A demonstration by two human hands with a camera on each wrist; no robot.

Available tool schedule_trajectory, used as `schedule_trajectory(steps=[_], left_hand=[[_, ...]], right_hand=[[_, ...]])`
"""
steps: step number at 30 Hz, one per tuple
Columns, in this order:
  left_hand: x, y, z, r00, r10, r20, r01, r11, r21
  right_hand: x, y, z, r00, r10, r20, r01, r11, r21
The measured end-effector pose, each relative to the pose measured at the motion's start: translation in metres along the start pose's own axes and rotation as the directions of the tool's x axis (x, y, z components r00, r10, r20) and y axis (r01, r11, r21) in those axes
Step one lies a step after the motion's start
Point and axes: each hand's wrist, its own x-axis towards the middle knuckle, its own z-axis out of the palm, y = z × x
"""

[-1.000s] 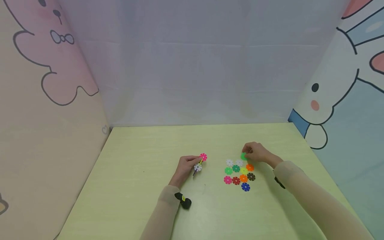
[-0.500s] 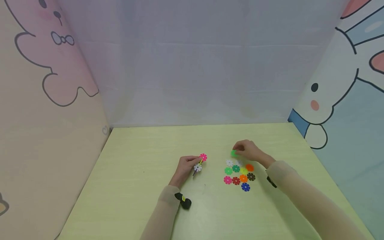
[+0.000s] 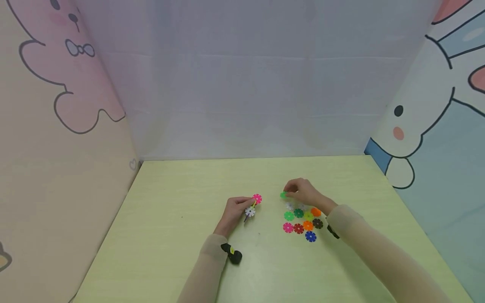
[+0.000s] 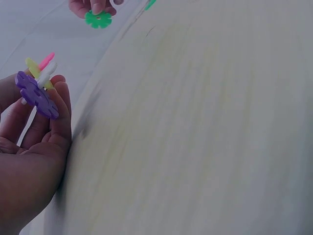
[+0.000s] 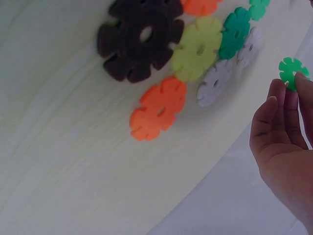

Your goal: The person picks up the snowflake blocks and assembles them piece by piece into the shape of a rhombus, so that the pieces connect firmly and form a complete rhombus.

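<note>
Between thumb and fingers my left hand (image 3: 234,212) pinches a small cluster of joined snowflake discs. In the left wrist view the cluster shows a purple disc (image 4: 36,95), a white one (image 4: 47,73), a yellow one (image 4: 32,67) and a pink one (image 4: 47,60). My right hand (image 3: 306,193) pinches a single green snowflake disc (image 5: 292,71) by its edge, raised off the table behind the loose discs. A gap separates this green disc from the cluster in the head view.
Loose snowflake discs lie flat in a group right of centre, among them a blue disc (image 3: 310,236), a brown disc (image 5: 142,36) and a red disc (image 3: 298,228). The pale table (image 3: 159,235) meets a light cloth wall (image 3: 242,105) at the back.
My right hand has carried the green disc leftward, from above the right side of the loose group toward the left hand. The left hand and its cluster have stayed in place.
</note>
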Motion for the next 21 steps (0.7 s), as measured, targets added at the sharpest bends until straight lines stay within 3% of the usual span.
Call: schedule_trajectory(steps=[12,21], left_hand=[[0.003,0.000,-0.002,0.999,-0.030,0.025,0.030,0.999,-0.015],[0.002,0.000,0.000,1.000,-0.015,-0.002,0.015,1.000,0.007]], right_hand=[[0.004,-0.016,0.016,1.000,-0.020,0.005,0.019,0.999,0.048],[0.008,-0.025,0.025,0.999,-0.046,-0.004,0.046,0.997,0.056]])
